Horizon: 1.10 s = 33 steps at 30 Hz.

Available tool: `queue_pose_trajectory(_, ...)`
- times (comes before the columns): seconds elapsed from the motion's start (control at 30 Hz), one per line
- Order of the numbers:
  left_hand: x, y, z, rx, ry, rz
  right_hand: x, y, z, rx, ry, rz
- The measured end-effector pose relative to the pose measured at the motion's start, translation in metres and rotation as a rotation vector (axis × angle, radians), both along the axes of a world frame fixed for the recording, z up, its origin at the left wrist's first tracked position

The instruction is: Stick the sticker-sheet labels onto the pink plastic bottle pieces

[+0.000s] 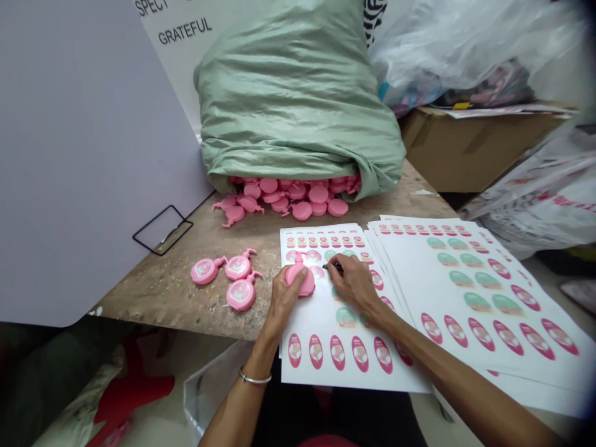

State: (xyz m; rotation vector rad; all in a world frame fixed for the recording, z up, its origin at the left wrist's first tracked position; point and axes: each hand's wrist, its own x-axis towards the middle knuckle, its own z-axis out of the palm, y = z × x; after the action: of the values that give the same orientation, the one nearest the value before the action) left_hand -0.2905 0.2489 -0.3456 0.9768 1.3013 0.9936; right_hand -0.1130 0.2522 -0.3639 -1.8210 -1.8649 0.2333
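My left hand (283,297) holds a round pink plastic piece (302,282) with a small spout, thumb on its face, over a sticker sheet (307,320). Just right of it, my right hand (351,279) is closed around a small dark tool (333,267), its tip pointing left at the sheet's stickers. The sheet carries pink ovals and green shapes. To the left on the table lie three pink pieces (241,294) with printed labels on their faces.
A green sack (298,93) spills plain pink pieces (302,210) at the table's back. More sticker sheets (419,267) lie right. A cardboard box (475,146) and plastic bags (549,192) stand beyond. A grey panel (93,155) borders the left, near a black wire frame (162,251).
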Motion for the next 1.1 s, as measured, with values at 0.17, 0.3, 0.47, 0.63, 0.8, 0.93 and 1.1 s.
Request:
queue_pose_trajectory(0.17, -0.002, -0.002, -0.005, 0.067, 0.101, -0.024, -0.003, -0.006, -0.002, 0.084, -0.127, 0.021)
queue_pose_trajectory(0.3, -0.002, 0.000, -0.002, 0.046, 0.056, -0.041, -0.002, -0.005, -0.001, 0.051, -0.103, 0.029)
queue_pose_trajectory(0.47, -0.001, 0.000, -0.002, 0.071, 0.057, -0.024, -0.001, 0.000, 0.000, 0.011, -0.025, 0.016)
queue_pose_trajectory(0.63, -0.002, -0.001, -0.003, 0.090, 0.044, -0.023, -0.002, 0.002, -0.001, 0.046, 0.075, -0.008)
queue_pose_trajectory(0.8, -0.003, -0.003, 0.000, 0.124, 0.080, -0.025, -0.002, 0.009, 0.006, -0.084, 0.301, -0.042)
queue_pose_trajectory(0.93, -0.004, -0.006, 0.004, 0.038, -0.206, 0.019, 0.000, 0.013, 0.025, -0.151, 0.664, -0.028)
queue_pose_trajectory(1.1, -0.007, -0.014, 0.021, -0.101, -0.487, 0.063, -0.014, -0.004, 0.054, -0.188, 0.792, 0.094)
